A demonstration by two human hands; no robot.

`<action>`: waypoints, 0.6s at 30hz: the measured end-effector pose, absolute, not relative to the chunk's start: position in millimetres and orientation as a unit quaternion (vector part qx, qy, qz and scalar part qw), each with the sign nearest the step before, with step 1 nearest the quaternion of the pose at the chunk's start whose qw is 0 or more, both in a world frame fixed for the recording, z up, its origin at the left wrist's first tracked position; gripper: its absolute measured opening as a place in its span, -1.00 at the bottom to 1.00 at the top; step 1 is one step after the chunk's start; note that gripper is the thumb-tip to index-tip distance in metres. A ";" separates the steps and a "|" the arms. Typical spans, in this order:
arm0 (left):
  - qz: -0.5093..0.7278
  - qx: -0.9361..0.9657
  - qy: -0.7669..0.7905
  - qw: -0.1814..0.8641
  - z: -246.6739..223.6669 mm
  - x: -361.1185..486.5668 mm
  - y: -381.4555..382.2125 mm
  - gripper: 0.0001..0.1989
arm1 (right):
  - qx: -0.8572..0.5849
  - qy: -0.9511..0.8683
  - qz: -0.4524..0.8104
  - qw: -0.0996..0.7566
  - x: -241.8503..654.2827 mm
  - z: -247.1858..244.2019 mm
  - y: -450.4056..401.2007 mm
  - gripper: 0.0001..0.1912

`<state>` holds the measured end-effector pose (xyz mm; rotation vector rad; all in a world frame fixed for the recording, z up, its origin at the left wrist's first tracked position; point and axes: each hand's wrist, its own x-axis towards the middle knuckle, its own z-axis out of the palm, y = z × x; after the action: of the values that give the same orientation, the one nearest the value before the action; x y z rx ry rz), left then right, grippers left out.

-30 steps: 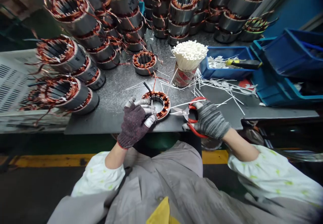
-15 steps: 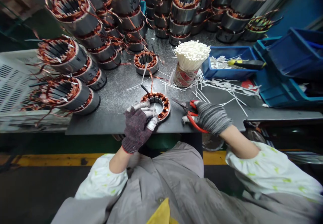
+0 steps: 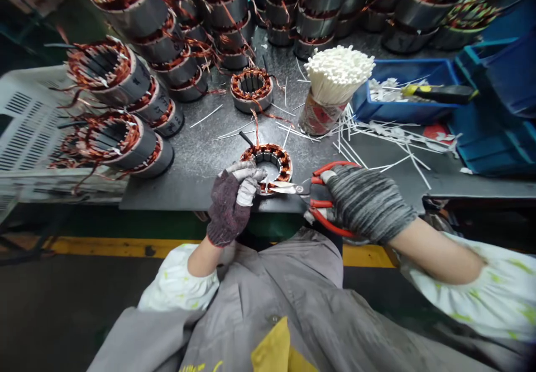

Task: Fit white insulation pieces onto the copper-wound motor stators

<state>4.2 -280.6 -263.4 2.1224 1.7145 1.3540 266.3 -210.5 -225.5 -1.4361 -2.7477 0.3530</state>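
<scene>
1. Workpiece: a copper-wound motor stator (image 3: 268, 155), lying flat on the steel-gray bench (image 3: 196, 185), close to its front edge, with the bore facing up and loose copper leads rising from the far side. Black sleeve (image 3: 247, 139) sticking up from the windings at the far rim.
2. Left hand (image 3: 229, 207): in a dark knit glove, curled and closed over the near rim of the stator, with its taped fingertips (image 3: 248, 192) on the windings. Firm hold on the rim, as far as visible; thumb side partly hidden.
3. Right hand (image 3: 365, 204): in a gray striped knit glove, closed around the red handles of a pair of scissors (image 3: 288, 189), and held just off the bench front.
4. Scissors position: blades nearly together and pointing left, tips at the near rim of the stator, just beside the left fingers. Contact with the windings hard to tell.
5. Just behind the workpiece: a second wound stator (image 3: 251, 90), upright on the bench, well clear of both hands.
6. To the right: a bundle of white cable ties (image 3: 338, 73), upright in a paper-wrapped holder (image 3: 321, 116), with cut ties (image 3: 389, 132) strewn around its base.
7. Farther right: a blue plastic tray (image 3: 402, 70) holding white scraps and a screwdriver (image 3: 439, 94) with a yellow and black handle.
8. Far side and left: leaning stacks of wound stators (image 3: 111, 65), several deep.
9. Lower frame: gray work coat (image 3: 268, 310) over pale printed sleeves (image 3: 178, 285).
</scene>
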 end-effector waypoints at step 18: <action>0.165 0.811 0.560 -0.039 -238.3 22.2 -265.3 -0.56 | -0.605 -0.790 -0.077 0.065 338.9 -244.2 -166.7 -0.51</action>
<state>22.2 -265.3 -238.3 2.6132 1.8043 0.5325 338.9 -166.7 -244.2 -1.8264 -2.3843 -0.2334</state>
